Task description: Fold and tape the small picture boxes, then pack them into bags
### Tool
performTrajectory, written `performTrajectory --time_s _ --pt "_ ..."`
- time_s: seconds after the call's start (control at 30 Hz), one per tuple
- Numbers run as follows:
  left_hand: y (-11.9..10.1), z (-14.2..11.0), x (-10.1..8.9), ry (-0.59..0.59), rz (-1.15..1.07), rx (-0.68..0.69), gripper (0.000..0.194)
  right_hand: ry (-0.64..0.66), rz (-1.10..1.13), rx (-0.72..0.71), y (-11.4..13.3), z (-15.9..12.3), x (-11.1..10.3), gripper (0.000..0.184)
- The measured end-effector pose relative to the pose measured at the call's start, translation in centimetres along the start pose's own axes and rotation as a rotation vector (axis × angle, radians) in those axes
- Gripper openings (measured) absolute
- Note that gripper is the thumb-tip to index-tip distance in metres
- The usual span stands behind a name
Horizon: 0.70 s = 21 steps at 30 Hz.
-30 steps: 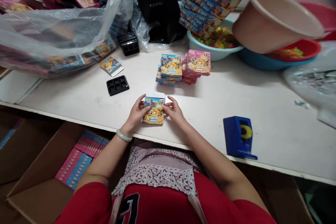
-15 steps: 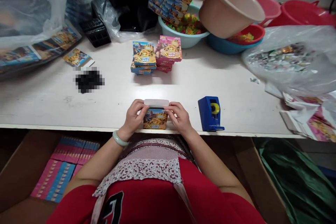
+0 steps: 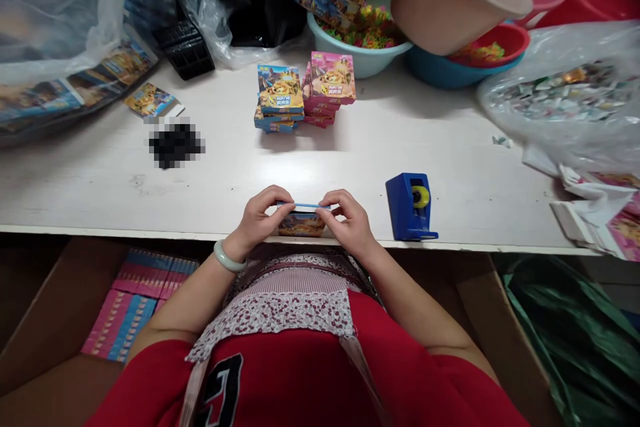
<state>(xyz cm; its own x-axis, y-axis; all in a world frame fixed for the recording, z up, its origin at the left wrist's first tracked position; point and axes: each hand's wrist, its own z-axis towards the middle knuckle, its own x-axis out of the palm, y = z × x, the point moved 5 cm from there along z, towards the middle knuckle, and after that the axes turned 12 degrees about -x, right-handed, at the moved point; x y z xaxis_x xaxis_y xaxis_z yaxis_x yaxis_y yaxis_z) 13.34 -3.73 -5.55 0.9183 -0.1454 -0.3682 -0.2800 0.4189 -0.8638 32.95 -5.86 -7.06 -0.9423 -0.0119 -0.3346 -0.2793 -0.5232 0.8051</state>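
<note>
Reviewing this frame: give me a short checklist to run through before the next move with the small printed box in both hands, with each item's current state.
1. Both hands on the box: ok. Left hand and right hand pinch the small printed box at its two ends.
2. Box supported: ok, it is at the near edge of the white table.
3. Top flap fully closed: cannot tell; only its thin blue edge shows between the fingertips.
4. Tape dispenser at hand: ok, it stands just right of the right hand.
5. Finished stacks out of the way: ok, farther back on the table.
</note>
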Motion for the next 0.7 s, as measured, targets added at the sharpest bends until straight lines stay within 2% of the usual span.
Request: performTrajectory --time_s 0.1,0.17,0.23,0.3,0.4,0.53,0.6,0.7 --pt "-0.1 0.1 -0.2 0.037 0.022 0.076 0.005 0.009 -0.033 -0.024 0.4 0.0 -0.1 0.004" --pt "-0.2 -0.4 -0.4 0.119 0.043 0.161 0.007 0.058 -0.061 -0.133 0.7 -0.3 -0.2 0.004" --pt "-0.1 -1.1 -0.7 0.203 0.082 0.228 0.021 0.109 -0.084 -0.267 0.9 -1.0 -0.4 0.006" --pt "0.1 -1.9 -1.0 0.234 0.143 0.255 0.031 0.124 -0.111 -0.349 0.8 -1.7 -0.2 0.009" --pt "0.4 -2.3 -1.0 0.208 0.175 0.231 0.032 0.068 -0.159 -0.360 0.3 -2.1 0.4 0.009" --pt "1.1 -1.5 -0.3 0.169 -0.023 0.012 0.017 0.012 -0.114 -0.280 0.3 -2.1 0.6 0.016" --pt "1.3 -0.9 0.3 0.099 -0.094 -0.060 0.016 -0.007 -0.104 -0.200 0.2 -2.5 -1.2 0.024" --pt "1.3 -0.5 1.3 -0.124 -0.081 -0.042 0.020 -0.083 -0.278 -0.050 -0.2 -4.6 -6.7 0.022"
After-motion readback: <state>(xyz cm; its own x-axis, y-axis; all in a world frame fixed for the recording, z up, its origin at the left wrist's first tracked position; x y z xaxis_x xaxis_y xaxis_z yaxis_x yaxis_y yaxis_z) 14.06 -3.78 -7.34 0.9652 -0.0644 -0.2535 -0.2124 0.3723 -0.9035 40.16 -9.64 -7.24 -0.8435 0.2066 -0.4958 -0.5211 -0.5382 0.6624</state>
